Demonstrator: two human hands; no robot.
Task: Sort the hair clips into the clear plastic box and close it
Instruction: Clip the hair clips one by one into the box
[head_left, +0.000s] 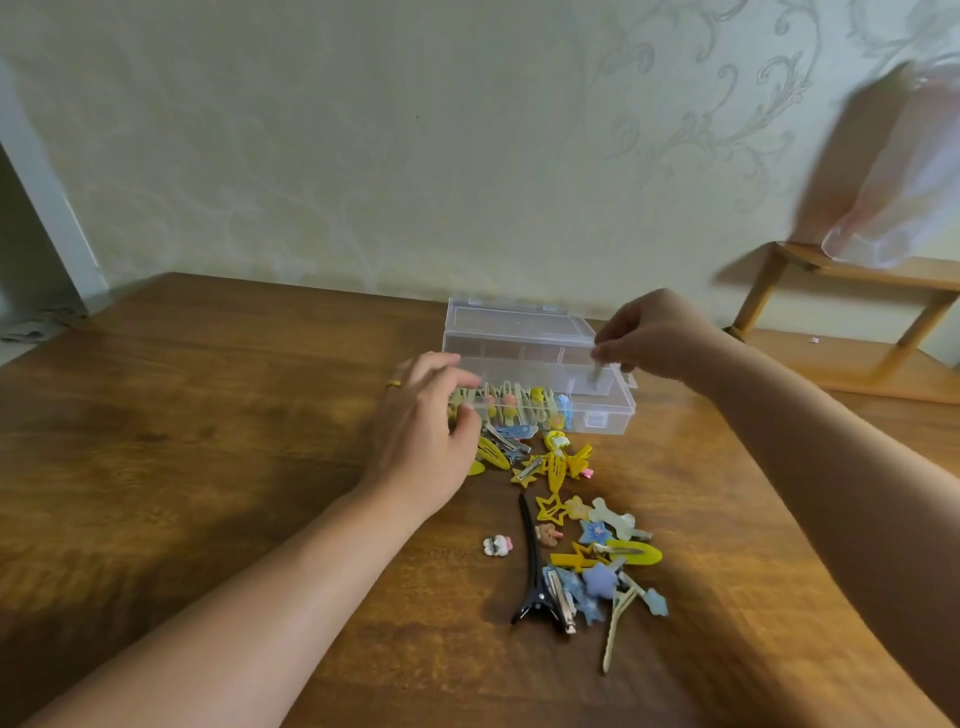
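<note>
Our right hand (655, 335) pinches a small pale clip (594, 375) over the clear box (602, 415); our left hand (423, 431) hovers, fingers relaxed, above glossy clips (597, 551) on the wood-grain tabletop (208, 467).

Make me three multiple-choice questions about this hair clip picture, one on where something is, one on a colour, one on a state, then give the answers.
1. Where does the long black clip lie?
A. inside the clear plastic box
B. on the wooden table, nearer the camera than the box
C. on the wooden shelf

2. What colour is the ring on the left hand?
A. gold
B. black
C. blue

3. What state is the box in?
A. shut
B. open, clips in its front row
C. upside down

Answers: 1 B, it lies on bare wood amid loose clips. 2 A, the band shows yellow-gold. 3 B, the lid stands back while the right hand pinches a small piece over a compartment.
</note>
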